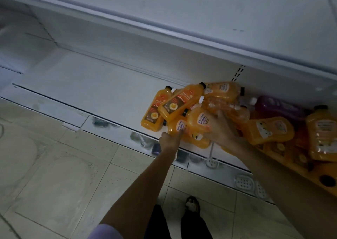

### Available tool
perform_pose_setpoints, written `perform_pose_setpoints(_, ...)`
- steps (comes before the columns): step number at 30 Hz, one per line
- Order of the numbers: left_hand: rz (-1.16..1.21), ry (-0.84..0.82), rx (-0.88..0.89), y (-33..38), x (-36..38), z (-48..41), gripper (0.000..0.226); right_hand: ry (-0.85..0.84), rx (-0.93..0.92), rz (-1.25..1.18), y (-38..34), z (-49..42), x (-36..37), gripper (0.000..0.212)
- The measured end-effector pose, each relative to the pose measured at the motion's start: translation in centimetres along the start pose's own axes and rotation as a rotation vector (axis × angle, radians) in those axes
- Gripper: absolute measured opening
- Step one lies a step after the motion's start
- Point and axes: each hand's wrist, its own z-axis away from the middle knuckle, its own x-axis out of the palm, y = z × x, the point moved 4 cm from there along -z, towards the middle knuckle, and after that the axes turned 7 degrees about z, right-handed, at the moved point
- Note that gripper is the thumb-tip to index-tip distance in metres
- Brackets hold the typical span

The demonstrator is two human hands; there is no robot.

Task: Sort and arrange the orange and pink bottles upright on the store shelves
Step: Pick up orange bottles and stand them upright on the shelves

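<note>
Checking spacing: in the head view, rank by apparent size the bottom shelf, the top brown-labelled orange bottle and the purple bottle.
Bottom shelf
brown-labelled orange bottle
purple bottle, though partly hidden, so those two are unsure.

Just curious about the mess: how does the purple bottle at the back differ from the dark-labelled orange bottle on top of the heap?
The purple bottle is dark purple; the dark-labelled orange bottle is orange with a black cap. The purple bottle lies behind the heap, the orange one atop it. Both lie on their sides.

orange bottles (pixel 198 111) | purple bottle (pixel 279 107) | white shelf (pixel 87 85) | pale tiled floor (pixel 54 166)
</note>
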Motion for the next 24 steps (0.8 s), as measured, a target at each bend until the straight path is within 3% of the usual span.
perform_pose_setpoints(3,0.133,0.024,-0.115,-0.7,1.2,-1.3,0.076,-0.019,0.027,-0.02,0.6,0.3,0.1,0.088)
perform_pose_setpoints(8,0.236,0.124,-0.15,-0.6,2.4,-2.5,0.084,-0.04,0.018,0.054,1.2,0.6,0.7,0.09)
perform_pose_setpoints(16,0.496,0.084,-0.252,-2.2,3.4,-1.5,0.077,-0.131,0.069,-0.244,2.1,0.9,0.6,0.095)
perform_pose_setpoints(20,0.506,0.059,-0.22,-4.1,2.6,-0.1,0.066,-0.144,0.098,-0.33,2.2,1.5,1.1,0.103)
perform_pose_setpoints(24,0.445,0.021,-0.121,-5.2,0.7,0.3,0.069,-0.147,0.125,-0.423,2.1,2.4,1.4,0.104)
